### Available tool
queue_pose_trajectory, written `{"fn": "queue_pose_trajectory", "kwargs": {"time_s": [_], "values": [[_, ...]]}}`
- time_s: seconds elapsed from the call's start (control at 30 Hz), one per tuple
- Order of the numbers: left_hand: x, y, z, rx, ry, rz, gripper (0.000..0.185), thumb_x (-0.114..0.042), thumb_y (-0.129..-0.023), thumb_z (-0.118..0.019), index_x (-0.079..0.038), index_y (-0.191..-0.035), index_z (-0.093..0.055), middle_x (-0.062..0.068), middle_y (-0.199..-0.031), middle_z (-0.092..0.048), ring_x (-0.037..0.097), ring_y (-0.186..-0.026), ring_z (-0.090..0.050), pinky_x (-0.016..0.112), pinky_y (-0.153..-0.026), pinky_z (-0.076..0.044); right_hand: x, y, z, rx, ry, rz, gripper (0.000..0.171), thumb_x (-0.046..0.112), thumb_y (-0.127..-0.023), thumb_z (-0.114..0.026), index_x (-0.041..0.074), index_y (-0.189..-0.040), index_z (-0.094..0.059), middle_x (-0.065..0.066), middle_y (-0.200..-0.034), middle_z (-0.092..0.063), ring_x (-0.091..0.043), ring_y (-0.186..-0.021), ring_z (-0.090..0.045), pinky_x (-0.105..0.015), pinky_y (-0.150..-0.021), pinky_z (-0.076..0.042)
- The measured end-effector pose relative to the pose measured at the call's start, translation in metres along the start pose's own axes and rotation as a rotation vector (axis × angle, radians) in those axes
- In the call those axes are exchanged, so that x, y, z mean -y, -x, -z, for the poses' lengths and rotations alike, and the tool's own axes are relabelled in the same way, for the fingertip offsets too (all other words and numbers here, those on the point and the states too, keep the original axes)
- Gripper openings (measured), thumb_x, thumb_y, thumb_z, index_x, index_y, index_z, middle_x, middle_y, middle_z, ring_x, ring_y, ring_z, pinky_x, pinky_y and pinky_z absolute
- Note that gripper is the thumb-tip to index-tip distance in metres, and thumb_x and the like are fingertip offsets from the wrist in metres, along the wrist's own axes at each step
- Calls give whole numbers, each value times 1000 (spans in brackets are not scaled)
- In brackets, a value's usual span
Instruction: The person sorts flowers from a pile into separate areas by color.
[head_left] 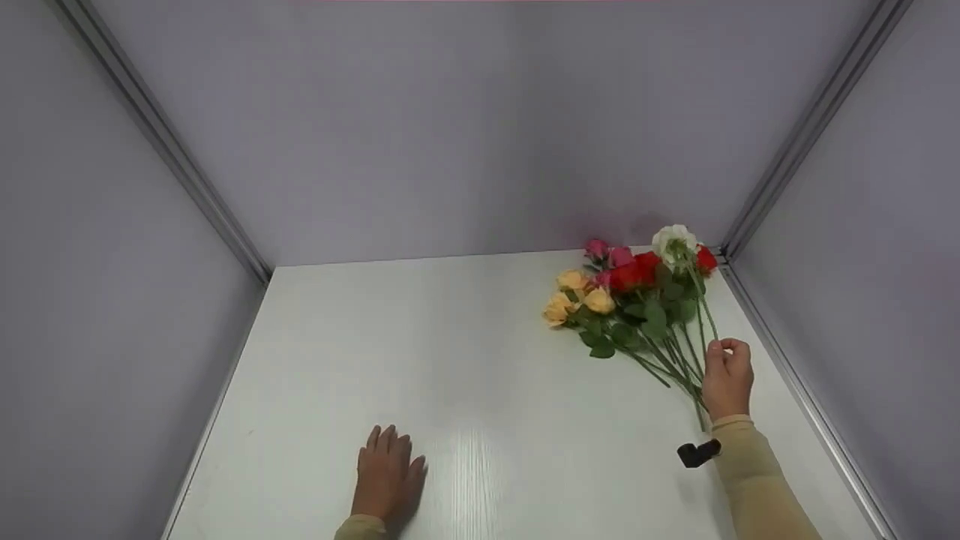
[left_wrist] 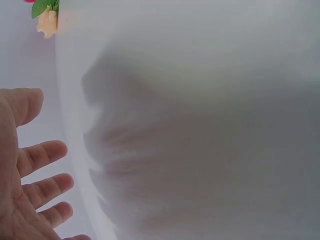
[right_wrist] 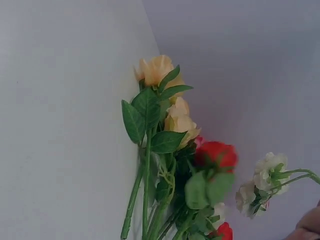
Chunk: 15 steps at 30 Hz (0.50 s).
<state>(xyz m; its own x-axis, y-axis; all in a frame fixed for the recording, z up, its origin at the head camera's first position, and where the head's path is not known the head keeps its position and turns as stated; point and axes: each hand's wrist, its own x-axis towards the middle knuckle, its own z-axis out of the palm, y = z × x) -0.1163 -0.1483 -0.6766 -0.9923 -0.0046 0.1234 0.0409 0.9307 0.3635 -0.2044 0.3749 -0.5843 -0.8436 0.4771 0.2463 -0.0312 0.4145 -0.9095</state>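
My right hand (head_left: 727, 379) pinches the green stem of a white flower (head_left: 673, 241) between thumb and fingers, at the right of the table. The bloom is held up toward the back, over the other flowers. In the right wrist view, two white flower heads (right_wrist: 271, 172) hang on thin stems above the pile, with a bit of the hand at the lower right. Below lie peach roses (head_left: 559, 307), red roses (head_left: 636, 271) and pink roses (head_left: 596, 249), their stems pointing to me. My left hand (head_left: 382, 476) holds nothing at the front, fingers spread in the left wrist view.
A white table (head_left: 337, 337) stands between grey panels, with a back wall (head_left: 420, 135) right behind the flowers. Metal rails run along the corners, and one right rail (head_left: 795, 390) passes close to the right hand. A small black device (head_left: 699, 454) sits at the right wrist.
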Motion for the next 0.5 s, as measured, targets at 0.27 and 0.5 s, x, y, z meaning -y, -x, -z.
{"fn": "queue_pose_trajectory", "kwargs": {"time_s": [0.27,0.5], "values": [[-12,-5,2,-36,107,-75,38,-34,-91,-64,-6,-117,-63,14,-123,-58,35,-124,-48,51,-103,-35,53,24,-7,28,-58,58,21,18,-104,-40,-3,-109,-43,0,-57,-35,-7,-46,-30,-28,-47,-28],[-37,-23,10,77,381,-63,42,-36,-97,-55,-7,-128,-57,10,-124,-60,28,-117,-55,45,-96,-44,64,41,-26,104,-80,152,23,12,-103,-40,-9,-111,-45,3,-56,-31,-2,-45,-26,-27,-45,-28]]}}
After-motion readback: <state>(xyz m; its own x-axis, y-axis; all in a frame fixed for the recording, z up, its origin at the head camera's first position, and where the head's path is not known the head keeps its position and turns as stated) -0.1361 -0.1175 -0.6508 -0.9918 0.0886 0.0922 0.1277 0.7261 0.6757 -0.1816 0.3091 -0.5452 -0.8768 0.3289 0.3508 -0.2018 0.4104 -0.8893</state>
